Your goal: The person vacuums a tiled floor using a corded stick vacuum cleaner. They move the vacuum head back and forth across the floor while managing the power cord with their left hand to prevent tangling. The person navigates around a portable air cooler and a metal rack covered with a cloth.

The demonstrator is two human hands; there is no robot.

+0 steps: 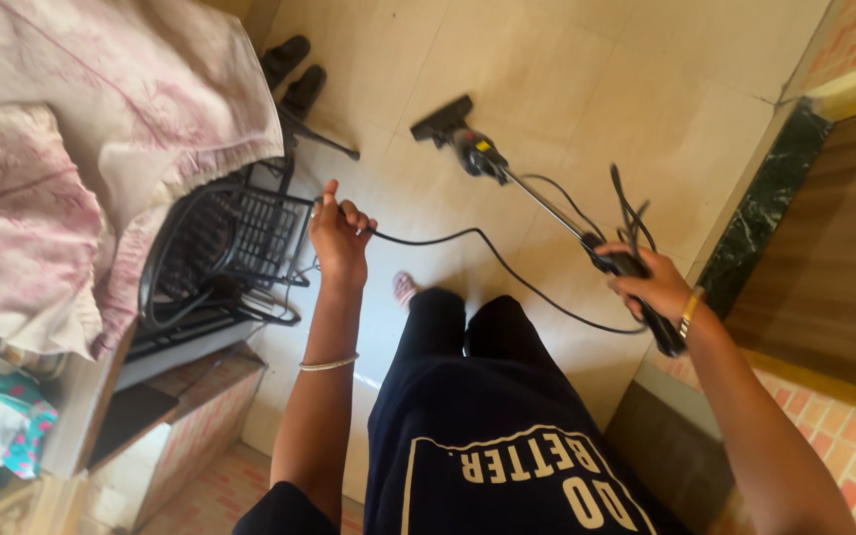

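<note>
From the head camera I look down on a cream tiled floor point(547, 69), the widest thing in view, with a bed under a pink-patterned white bedsheet point(81, 129) filling the upper left and a wooden door point(844, 248) behind a dark marble threshold point(775, 188) on the right. Below the bed's edge stands a black wire rack point(240, 248), and a pair of black shoes point(289, 69) sits beyond it.

On the floor ahead lies the stick vacuum cleaner point(478, 154), its black floor nozzle flat on the tiles near the shoes and its metal tube running back toward me. My right hand point(651, 287) is closed around the vacuum's black handle, arm reaching forward and slightly outward, wrist with a gold bangle point(688, 312) turned down so the tube slopes to the floor. My left hand point(337, 233) is raised just beside the rack, forearm nearly upright, fingers pinched shut on the black power cord point(468, 238), which sags from that hand across my dark trousers point(468, 396) and up to loose loops at the handle. A thin silver bangle point(329, 365) rings the left forearm.

As I judge it, the sweep goes best with the cord held high and to the side, as it is, so the slack stays clear of the nozzle and of my bare foot point(404, 287); I would also keep it from catching on the rack's wires.
</note>
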